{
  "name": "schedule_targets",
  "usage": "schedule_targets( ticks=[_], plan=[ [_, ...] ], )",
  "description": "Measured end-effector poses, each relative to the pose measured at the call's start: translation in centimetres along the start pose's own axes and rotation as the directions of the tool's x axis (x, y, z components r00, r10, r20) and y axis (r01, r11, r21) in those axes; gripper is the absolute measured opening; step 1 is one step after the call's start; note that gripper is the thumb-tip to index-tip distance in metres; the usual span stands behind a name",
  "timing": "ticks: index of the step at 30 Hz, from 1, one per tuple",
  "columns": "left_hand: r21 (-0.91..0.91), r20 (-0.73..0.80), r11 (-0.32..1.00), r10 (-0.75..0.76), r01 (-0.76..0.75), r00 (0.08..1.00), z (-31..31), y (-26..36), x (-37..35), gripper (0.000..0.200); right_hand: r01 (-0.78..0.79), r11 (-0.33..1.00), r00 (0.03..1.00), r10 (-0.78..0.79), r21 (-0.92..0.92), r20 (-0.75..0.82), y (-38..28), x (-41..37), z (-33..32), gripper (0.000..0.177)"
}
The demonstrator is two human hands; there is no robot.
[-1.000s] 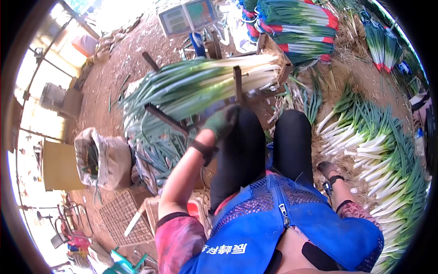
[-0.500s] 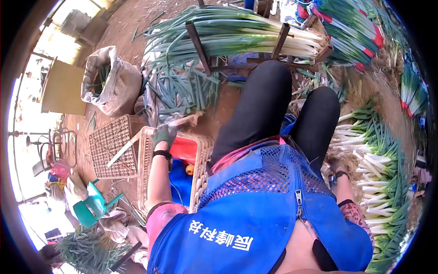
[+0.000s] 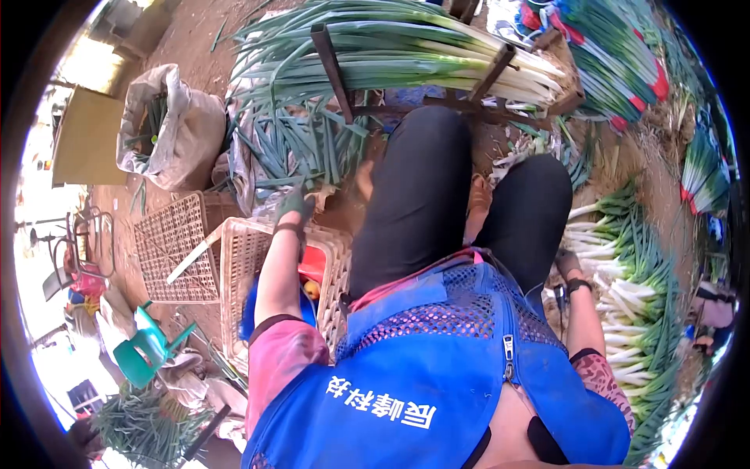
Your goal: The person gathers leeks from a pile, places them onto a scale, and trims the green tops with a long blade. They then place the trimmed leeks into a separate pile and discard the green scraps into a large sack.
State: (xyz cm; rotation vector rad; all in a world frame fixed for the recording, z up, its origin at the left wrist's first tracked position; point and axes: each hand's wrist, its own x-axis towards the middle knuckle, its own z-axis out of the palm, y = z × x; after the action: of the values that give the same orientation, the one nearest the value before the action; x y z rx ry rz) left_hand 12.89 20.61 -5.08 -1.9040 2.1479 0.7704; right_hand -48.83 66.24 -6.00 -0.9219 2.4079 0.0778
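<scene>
My left hand (image 3: 294, 205), in a dark glove, is just beyond the far edge of a wicker basket (image 3: 233, 273), near the cut green leaves (image 3: 308, 148). Its fingers are too blurred to make out. Inside the basket are a red item (image 3: 313, 259) and blue material (image 3: 250, 306). On the other side, my right hand (image 3: 568, 264), also gloved, is low beside my knee at the white ends of the scallions (image 3: 625, 293) laid on the ground. Its fingers are mostly hidden. A metal rack (image 3: 334, 74) ahead holds a thick bundle of long scallions (image 3: 406, 59).
A flat woven crate (image 3: 176, 250) and a white sack (image 3: 191, 133) with greens stand to the left. Behind them is a green plastic chair (image 3: 141, 348). Tied scallion bundles (image 3: 609, 59) lie at the upper right. More greens (image 3: 148, 426) lie at the lower left.
My left hand has moved forward off the basket's rim toward the cut leaves. My right hand has shifted slightly forward beside the scallion row. The view has tilted a little.
</scene>
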Motion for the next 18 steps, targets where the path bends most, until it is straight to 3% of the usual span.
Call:
schedule_targets(
  ticks=[2,3,5,8,11,14,17,18],
  plan=[
    [-0.069,0.185,0.993,-0.082,0.096,0.979,3.5,-0.2,5.8,0.044,-0.08,0.996,0.99,0.085,-0.049,0.109,0.6,0.1,1.4,0.034],
    [-0.148,0.051,0.989,-0.015,0.023,0.999,7.8,-1.7,8.3,0.047,-0.116,0.99,0.979,0.127,-0.076,0.159,0.8,-0.4,1.8,0.034],
    [-0.098,0.177,0.995,0.018,0.0,0.984,6.8,2.5,8.5,0.05,-0.15,0.984,0.954,0.169,-0.093,0.246,0.2,-1.6,1.9,0.034],
    [-0.46,0.189,0.882,-0.014,0.101,0.982,12.7,2.5,15.1,0.048,-0.231,0.969,0.917,0.248,-0.09,0.312,-2.5,-3.5,-0.2,0.034],
    [-0.623,0.167,0.782,0.092,0.032,0.982,15.0,4.1,19.5,0.044,-0.261,0.961,0.901,0.278,-0.096,0.333,-5.5,-3.3,-2.9,0.034],
    [-0.674,0.186,0.733,0.287,-0.091,0.94,15.7,6.6,23.2,0.036,-0.271,0.958,0.897,0.288,-0.097,0.337,-8.2,-2.1,-5.4,0.034],
    [-0.563,0.27,0.826,0.176,0.007,0.947,16.3,7.4,24.9,0.039,-0.266,0.958,0.896,0.287,-0.108,0.338,-11.0,-0.6,-7.6,0.033],
    [-0.535,0.19,0.841,0.212,-0.08,0.959,16.2,6.8,25.8,0.04,-0.263,0.958,0.898,0.285,-0.111,0.336,-11.8,0.0,-8.3,0.033]
  ],
)
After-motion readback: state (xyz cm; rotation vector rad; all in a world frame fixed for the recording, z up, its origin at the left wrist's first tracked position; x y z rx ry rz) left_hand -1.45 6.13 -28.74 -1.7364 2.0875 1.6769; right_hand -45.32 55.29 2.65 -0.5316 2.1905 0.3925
